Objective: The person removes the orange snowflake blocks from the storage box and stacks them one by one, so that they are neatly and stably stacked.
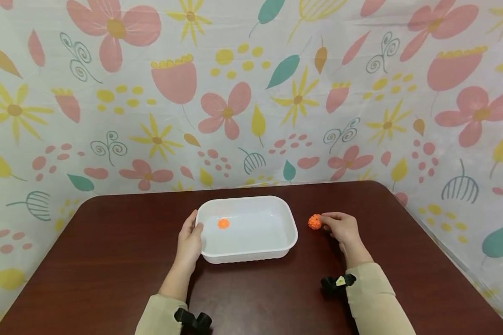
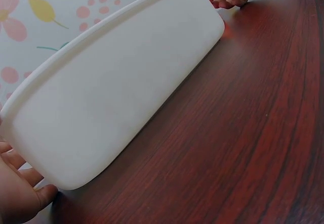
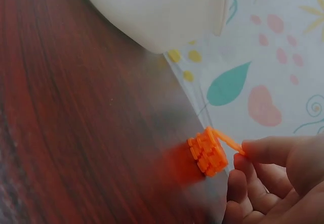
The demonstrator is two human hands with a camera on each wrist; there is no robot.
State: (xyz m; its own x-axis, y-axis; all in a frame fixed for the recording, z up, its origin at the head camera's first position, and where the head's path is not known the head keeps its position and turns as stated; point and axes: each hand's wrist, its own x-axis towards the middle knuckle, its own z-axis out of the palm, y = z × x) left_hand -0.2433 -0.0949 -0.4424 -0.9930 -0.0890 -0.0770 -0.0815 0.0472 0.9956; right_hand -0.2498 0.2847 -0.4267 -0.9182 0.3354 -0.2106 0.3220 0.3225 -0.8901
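A white rectangular plastic basin [image 1: 251, 253] sits on the table, and my left hand [image 1: 189, 242] holds its left end with the thumb at the rim. In the left wrist view, part of that hand is hidden behind the basin's end. Inside the basin, toward its left, lies a small flat orange disc [image 1: 223, 223]. To the right of the basin, my right hand [image 1: 343, 229] pinches a small orange basket-like piece [image 3: 208, 153] with a woven-looking, bumpy side. Thumb and forefinger grip its thin orange strip [image 3: 229, 141], and the piece hangs close over the tabletop.
The dark reddish-brown wooden table [image 1: 109, 270] has rounded far corners. A flower-patterned cloth [image 1: 226, 153] hangs behind it and along the sides. Black camera mounts [image 1: 193, 320] sit at both wrists, by the beige sleeves [image 1: 379, 298].
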